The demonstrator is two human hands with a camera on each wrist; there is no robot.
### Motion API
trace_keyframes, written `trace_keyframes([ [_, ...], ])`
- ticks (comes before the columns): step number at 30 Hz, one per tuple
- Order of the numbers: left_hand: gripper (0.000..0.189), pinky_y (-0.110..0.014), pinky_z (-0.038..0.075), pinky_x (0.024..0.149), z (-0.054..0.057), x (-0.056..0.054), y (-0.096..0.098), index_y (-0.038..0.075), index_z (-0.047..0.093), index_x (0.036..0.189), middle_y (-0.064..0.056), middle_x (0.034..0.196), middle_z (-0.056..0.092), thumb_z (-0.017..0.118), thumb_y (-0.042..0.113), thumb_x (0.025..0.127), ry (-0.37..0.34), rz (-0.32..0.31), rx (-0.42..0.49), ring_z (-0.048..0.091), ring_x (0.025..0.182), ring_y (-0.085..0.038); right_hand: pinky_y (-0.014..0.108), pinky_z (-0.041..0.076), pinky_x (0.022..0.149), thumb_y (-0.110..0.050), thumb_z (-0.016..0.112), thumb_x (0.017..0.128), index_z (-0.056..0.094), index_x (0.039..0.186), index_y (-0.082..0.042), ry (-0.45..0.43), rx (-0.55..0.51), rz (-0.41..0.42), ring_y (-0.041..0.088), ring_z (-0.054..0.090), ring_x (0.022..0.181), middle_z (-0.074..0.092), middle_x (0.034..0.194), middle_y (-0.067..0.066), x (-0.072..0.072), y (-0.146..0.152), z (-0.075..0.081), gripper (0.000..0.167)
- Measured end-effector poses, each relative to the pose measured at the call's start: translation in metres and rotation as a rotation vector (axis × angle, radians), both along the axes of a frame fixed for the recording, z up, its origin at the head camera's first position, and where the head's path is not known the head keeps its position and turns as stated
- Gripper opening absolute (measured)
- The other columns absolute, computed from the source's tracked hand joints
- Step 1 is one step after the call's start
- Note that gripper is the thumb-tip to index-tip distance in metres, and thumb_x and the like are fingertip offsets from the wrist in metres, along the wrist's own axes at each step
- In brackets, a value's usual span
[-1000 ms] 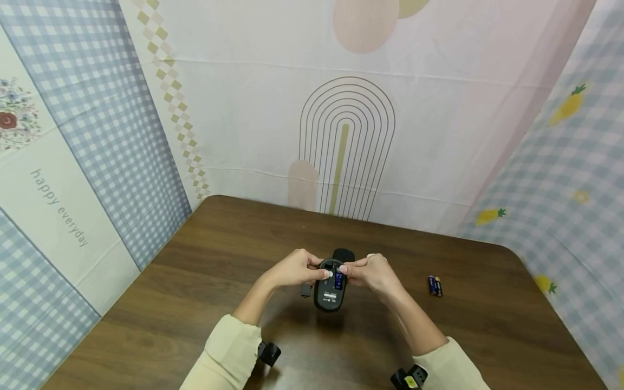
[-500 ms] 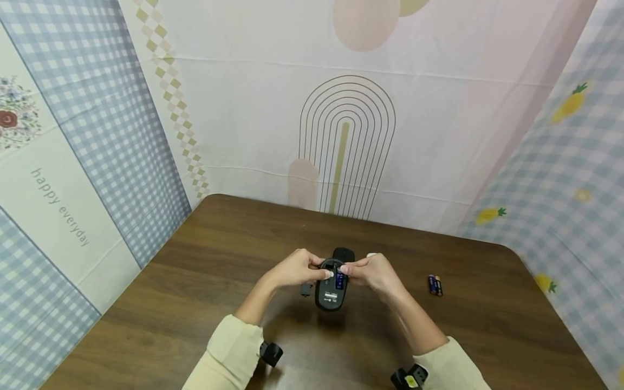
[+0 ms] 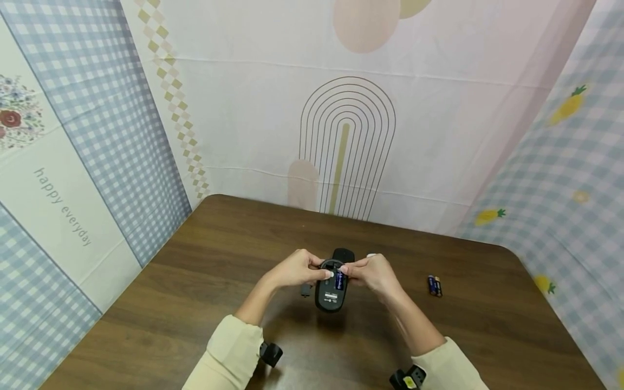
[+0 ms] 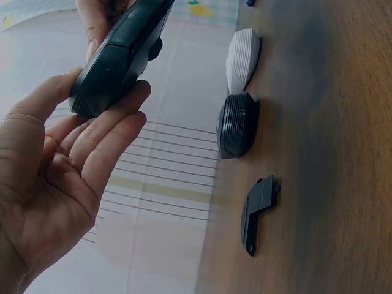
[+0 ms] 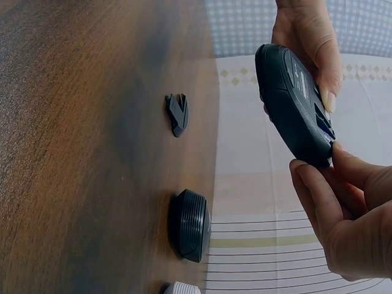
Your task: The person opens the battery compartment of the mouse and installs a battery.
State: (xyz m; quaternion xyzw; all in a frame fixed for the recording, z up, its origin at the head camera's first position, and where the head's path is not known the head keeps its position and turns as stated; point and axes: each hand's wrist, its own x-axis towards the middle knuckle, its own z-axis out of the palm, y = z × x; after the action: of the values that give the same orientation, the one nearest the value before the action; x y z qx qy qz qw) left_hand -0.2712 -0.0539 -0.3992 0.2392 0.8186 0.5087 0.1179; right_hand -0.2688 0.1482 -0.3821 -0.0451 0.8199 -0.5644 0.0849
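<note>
A black computer mouse (image 3: 329, 298) is held above the table with its underside up and its battery compartment uncovered. A blue battery (image 3: 339, 280) shows in that compartment. My left hand (image 3: 295, 270) grips the left side of the mouse, thumb on the underside and fingers beneath. From the other side my right hand (image 3: 374, 275) pinches the mouse's end, its thumb tip at the edge of the compartment by the battery. Below on the table lies a loose black battery cover (image 4: 260, 205), partly hidden by my left hand in the head view.
A second black mouse (image 3: 344, 254) rests on the table behind the held one. Next to it sits a white mouse (image 4: 241, 60), mostly hidden behind my right hand in the head view. Two batteries (image 3: 435, 286) lie side by side to the right. A patterned cloth (image 3: 253, 124) hangs behind the table.
Both hands and the mouse stay almost in place. The printing showing on the blue battery looks slightly different from before.
</note>
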Motion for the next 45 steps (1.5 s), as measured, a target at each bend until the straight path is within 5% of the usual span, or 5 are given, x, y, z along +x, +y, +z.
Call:
trace_keyframes([
  [17, 0.020, -0.046, 0.053, 0.068, -0.001, 0.001, 0.000, -0.001, 0.070, 0.096, -0.006, 0.080, 0.069, 0.064, 0.016, 0.088, -0.045, 0.009, 0.030, 0.066, 0.065, -0.015, 0.031, 0.054, 0.062, -0.010, 0.073, 0.079, 0.072, 0.085, 0.006, 0.007, 0.077, -0.028, 0.023, 0.067, 0.070, 0.068, 0.080, 0.016, 0.003, 0.000, 0.002, 0.017],
  [31, 0.019, -0.044, 0.053, 0.065, -0.003, 0.002, 0.000, 0.001, 0.071, 0.093, -0.004, 0.077, 0.069, 0.064, 0.018, 0.088, -0.038, 0.004, 0.025, 0.065, 0.068, -0.028, 0.024, 0.046, 0.050, -0.018, 0.075, 0.077, 0.075, 0.082, -0.005, 0.173, 0.284, -0.052, 0.018, 0.066, 0.062, 0.068, 0.067, 0.007, 0.009, -0.004, 0.003, 0.015],
  [37, 0.019, -0.031, 0.050, 0.056, -0.006, 0.003, -0.001, 0.003, 0.071, 0.090, -0.002, 0.072, 0.066, 0.063, 0.020, 0.089, -0.029, 0.009, 0.005, 0.061, 0.060, -0.016, 0.025, 0.039, 0.047, -0.020, 0.076, 0.076, 0.076, 0.079, -0.008, 0.313, 0.371, -0.050, 0.009, 0.057, 0.059, 0.067, 0.065, 0.000, 0.011, -0.006, -0.001, 0.012],
  [41, 0.020, -0.037, 0.051, 0.060, -0.006, 0.004, -0.003, 0.002, 0.070, 0.093, -0.003, 0.073, 0.067, 0.063, 0.020, 0.089, -0.048, 0.010, 0.011, 0.060, 0.061, -0.015, 0.025, 0.040, 0.048, -0.021, 0.077, 0.074, 0.077, 0.075, -0.010, 0.425, 0.436, -0.039, 0.006, 0.053, 0.057, 0.066, 0.060, -0.004, 0.010, -0.006, -0.003, 0.011],
  [45, 0.024, -0.045, 0.052, 0.070, -0.005, 0.004, -0.006, -0.001, 0.068, 0.101, -0.007, 0.081, 0.069, 0.063, 0.019, 0.089, -0.082, 0.017, 0.043, 0.065, 0.070, -0.019, 0.025, 0.040, 0.044, -0.021, 0.077, 0.075, 0.076, 0.077, -0.008, 0.395, 0.407, -0.006, 0.008, 0.058, 0.054, 0.065, 0.058, -0.002, 0.009, -0.006, -0.001, 0.013],
])
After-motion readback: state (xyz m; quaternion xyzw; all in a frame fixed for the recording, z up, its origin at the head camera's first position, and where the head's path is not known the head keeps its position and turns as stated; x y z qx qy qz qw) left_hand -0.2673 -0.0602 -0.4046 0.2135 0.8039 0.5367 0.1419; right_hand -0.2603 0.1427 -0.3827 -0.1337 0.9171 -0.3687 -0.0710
